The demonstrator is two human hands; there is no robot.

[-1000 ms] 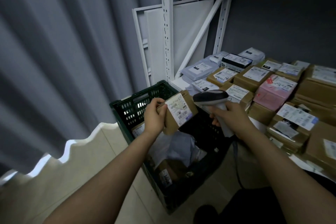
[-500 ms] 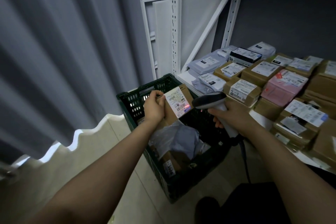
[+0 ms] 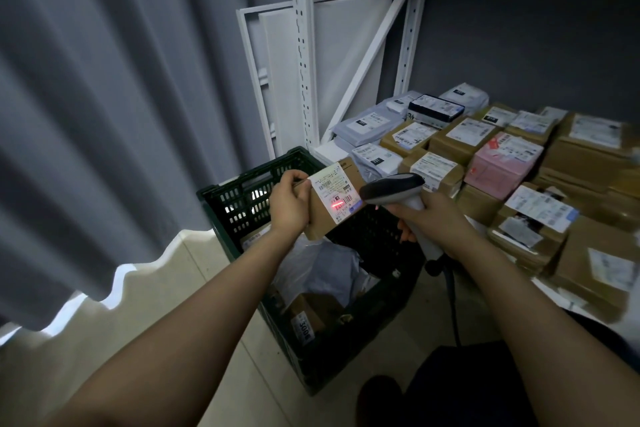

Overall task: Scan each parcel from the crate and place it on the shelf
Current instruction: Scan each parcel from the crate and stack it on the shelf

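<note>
Parcel (image 3: 320, 218) under scan is a small brown carton. It is held above the green crate (image 3: 239, 196), with its white label (image 3: 332, 187) turned toward the scanner (image 3: 391, 188). A red scan line (image 3: 337, 205) falls across the barcode at the lower part of the label, so I judge the step in hand to be the scan itself. Placing this carton is not yet done.

Progress: the shelf (image 3: 327, 150) to the right already carries many labelled parcels (image 3: 450, 140) packed close together, among them brown cartons, grey mailers and one pink box. I judge most of the load to be done. In the crate I see a grey mailer bag (image 3: 322, 267) and at least one more carton (image 3: 311, 317) beneath it, so several scan-and-place cycles are left.

Left hand (image 3: 289, 206): the fingers curl round the left edge of the parcel, and the thumb presses on the front face beside the label corner. The grip is firm and no fingers are spread.

Right hand (image 3: 429, 218): the fingers (image 3: 403, 236) wrap fully round the scanner's pale handle, with the dark head aimed left at the label, close to it but not touching. I cannot tell whether a finger is on the trigger. A cable hangs from the handle toward the floor.
</note>
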